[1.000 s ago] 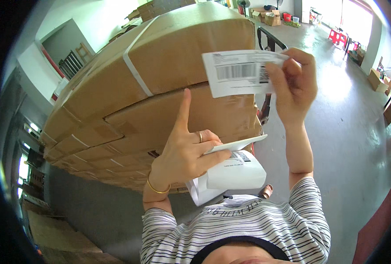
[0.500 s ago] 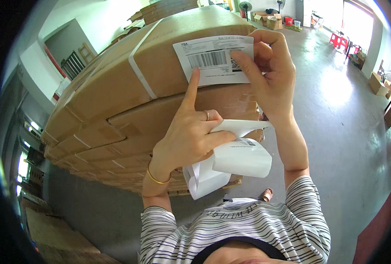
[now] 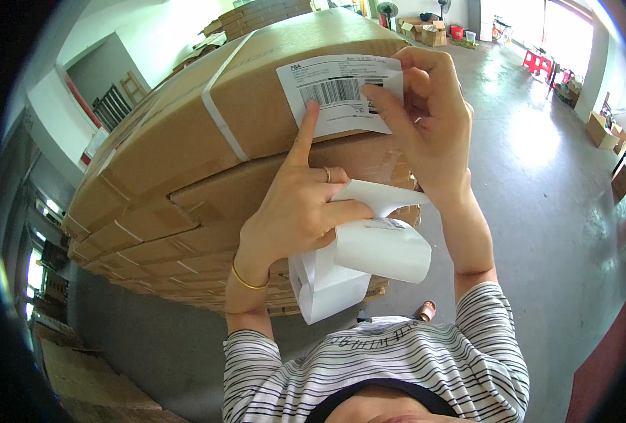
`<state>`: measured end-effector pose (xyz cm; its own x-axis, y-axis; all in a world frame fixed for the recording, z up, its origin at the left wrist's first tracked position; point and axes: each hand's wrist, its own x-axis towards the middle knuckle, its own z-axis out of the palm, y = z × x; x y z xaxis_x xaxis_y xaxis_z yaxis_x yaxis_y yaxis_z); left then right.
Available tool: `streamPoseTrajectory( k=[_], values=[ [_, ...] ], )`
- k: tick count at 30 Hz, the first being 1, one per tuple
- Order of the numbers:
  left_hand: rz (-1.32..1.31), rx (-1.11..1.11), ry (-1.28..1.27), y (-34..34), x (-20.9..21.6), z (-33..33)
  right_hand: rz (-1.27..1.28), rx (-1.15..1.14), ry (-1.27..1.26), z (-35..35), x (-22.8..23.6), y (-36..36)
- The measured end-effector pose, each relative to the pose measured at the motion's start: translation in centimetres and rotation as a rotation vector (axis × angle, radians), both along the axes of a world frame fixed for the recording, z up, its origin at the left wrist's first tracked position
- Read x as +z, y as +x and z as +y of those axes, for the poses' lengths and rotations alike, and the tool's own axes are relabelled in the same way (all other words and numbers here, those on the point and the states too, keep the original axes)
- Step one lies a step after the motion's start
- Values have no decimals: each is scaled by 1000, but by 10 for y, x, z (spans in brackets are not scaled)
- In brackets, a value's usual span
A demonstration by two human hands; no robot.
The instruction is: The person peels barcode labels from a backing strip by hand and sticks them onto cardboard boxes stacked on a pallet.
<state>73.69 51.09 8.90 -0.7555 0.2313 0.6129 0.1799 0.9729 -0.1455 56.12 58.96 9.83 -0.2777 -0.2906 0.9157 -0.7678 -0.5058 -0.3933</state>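
Observation:
A white barcode label lies against the near side of the top cardboard box, close to its right end. My right hand pinches the label's right edge between thumb and bent fingers. With its index finger stretched out, my left hand touches the label's lower left part. The other fingers of that hand are curled round a folded strip of white label sheets, which hangs in loops below. A pale strap runs round the box left of the label.
More cardboard boxes are stacked under the top one. Grey floor stretches to the right, with red stools, open cartons and a fan farther off. Another stack of cartons stands behind.
The label's right part and my right thumb have shifted slightly left. My left hand has moved a little up and left, its index finger still on the label.

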Motion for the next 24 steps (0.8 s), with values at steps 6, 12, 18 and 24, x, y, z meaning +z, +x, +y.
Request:
streamPoseTrajectory(
  k=[6, 12, 18, 24],
  values=[
    [-8, 20, 13, -2, 0, 0, 96, -125, -58, -4, 1, 0],
    [14, 23, 37, -5, 1, 5, 159, -181, 16, 4, 8, 0],
    [-6, 54, 18, -4, 1, 4, 169, -293, 183, 14, 13, -6],
    [11, 39, 58, -12, -2, 7, -82, -457, 145, 36, 11, -35]
  ],
)
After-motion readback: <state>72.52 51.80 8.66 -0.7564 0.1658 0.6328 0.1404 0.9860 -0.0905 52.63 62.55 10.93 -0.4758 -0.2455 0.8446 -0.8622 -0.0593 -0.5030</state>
